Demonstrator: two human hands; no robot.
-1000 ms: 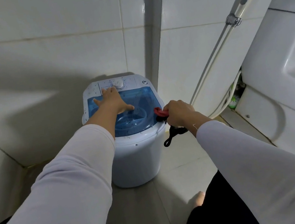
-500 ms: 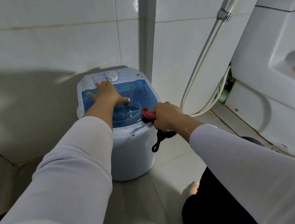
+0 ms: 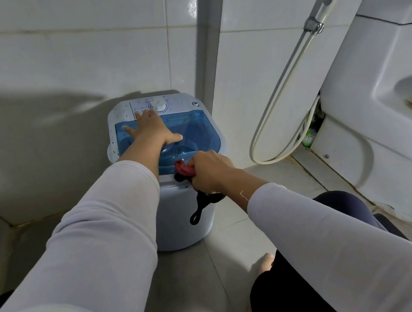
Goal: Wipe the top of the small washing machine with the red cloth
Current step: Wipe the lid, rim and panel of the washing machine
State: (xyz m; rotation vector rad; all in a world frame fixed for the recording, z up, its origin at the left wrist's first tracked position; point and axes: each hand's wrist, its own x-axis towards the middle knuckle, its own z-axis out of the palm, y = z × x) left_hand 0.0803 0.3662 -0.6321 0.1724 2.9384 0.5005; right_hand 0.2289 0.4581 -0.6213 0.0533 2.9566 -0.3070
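The small washing machine stands on the floor in the tiled corner, white with a translucent blue lid and a white dial at its back. My left hand lies flat on the lid with fingers spread. My right hand grips the bunched red cloth at the lid's near front edge. A black strap hangs from that hand down the machine's front.
A white toilet fills the right side. A spray hose loops down the wall between toilet and machine. Tiled walls close in behind and left. My knee and bare foot are on the grey floor tiles.
My right hand has slid the red cloth leftward along the lid's front edge. My left hand stays flat on the lid. The view has shifted slightly.
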